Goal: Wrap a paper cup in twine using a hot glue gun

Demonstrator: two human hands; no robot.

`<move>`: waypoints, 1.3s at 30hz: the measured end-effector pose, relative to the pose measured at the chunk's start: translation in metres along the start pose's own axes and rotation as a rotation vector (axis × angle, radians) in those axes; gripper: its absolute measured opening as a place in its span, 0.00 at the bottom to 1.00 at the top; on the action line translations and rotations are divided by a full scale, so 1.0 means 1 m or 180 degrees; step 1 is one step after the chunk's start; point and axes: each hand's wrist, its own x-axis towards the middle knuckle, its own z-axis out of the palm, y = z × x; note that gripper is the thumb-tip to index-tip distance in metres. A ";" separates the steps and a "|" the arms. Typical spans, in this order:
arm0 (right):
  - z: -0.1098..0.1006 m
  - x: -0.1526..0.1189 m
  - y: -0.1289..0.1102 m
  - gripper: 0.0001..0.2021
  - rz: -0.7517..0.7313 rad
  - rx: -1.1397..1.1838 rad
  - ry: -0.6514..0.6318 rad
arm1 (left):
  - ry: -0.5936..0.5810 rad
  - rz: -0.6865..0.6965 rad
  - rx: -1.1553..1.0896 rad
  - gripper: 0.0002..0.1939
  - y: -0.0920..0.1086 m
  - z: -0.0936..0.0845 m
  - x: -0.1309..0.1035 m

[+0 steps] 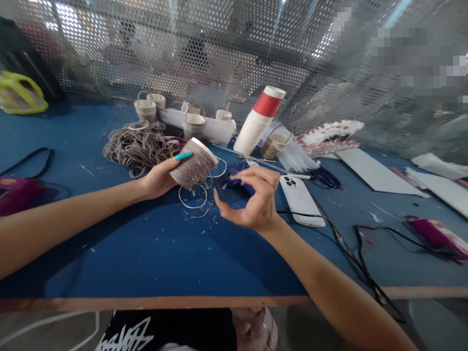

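Note:
My left hand (163,176), with turquoise nails, is wrapped round a paper cup (194,165) covered in grey-brown cord. The cup is tilted, its white end facing up and right. Just right of it hovers my right hand (252,197), thumb and forefinger apart with nothing visible between them. Behind those fingers lies a dark blue tool (237,178), partly hidden; its kind is not clear. A thin white ring (192,196) rests on the table below the cup. Left of the cup is a heap of grey cord (137,145).
A leaning stack of white paper cups (256,126) stands behind my hands. Several small cord-wrapped cups (193,126) line the back. On the right are a white phone (302,201), black cables (340,239) and a magenta tool (435,234). Scraps litter the blue table (153,263).

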 end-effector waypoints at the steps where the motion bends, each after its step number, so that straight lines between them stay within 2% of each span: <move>1: 0.002 0.000 -0.001 0.41 0.0185 0.0194 -0.0048 | -0.0133 -0.0038 0.0002 0.32 0.000 0.001 -0.001; 5: 0.009 -0.004 -0.006 0.51 0.0690 0.0947 -0.0545 | -0.0758 -0.0253 0.0030 0.35 -0.006 0.006 -0.004; 7: 0.011 -0.004 -0.011 0.52 0.0747 0.1063 -0.0717 | -0.0817 -0.0265 0.0086 0.35 -0.011 0.006 -0.005; 13: 0.007 0.003 -0.018 0.53 0.0894 0.1210 -0.1170 | -0.0466 0.0144 0.0475 0.37 -0.014 0.010 -0.009; 17: 0.009 0.003 -0.017 0.52 0.0829 0.1414 -0.1343 | -0.0281 0.0018 0.0604 0.38 -0.006 0.016 -0.011; 22: 0.016 -0.006 -0.011 0.55 0.1030 0.1388 -0.0791 | 0.0013 0.0195 0.0079 0.36 -0.005 0.017 -0.007; 25: 0.015 -0.010 -0.012 0.47 0.1220 0.1445 -0.0766 | 0.0338 0.0328 -0.0115 0.38 -0.006 0.016 -0.004; 28: 0.005 -0.010 -0.019 0.30 0.1489 0.1480 -0.0884 | 0.0613 0.0420 -0.0184 0.38 -0.006 0.015 -0.001; 31: -0.007 -0.003 -0.021 0.10 0.1443 0.1324 -0.0795 | 0.0774 0.0372 -0.0360 0.33 -0.005 0.012 0.002; 32: -0.010 -0.001 -0.018 0.06 0.1432 0.1272 -0.0748 | 0.0778 0.0290 -0.0437 0.31 -0.004 0.010 0.002; 34: -0.015 0.006 -0.006 0.04 0.1615 0.1177 -0.0742 | 0.0696 0.0085 -0.0601 0.25 -0.002 0.008 0.003; 36: -0.019 0.012 0.015 0.09 0.2076 0.1008 -0.1115 | 0.0564 -0.0103 -0.0773 0.22 0.001 0.007 0.003; 39: -0.023 0.016 0.047 0.20 0.2525 0.0455 -0.2321 | 0.0477 -0.0284 -0.0948 0.20 0.005 0.006 0.003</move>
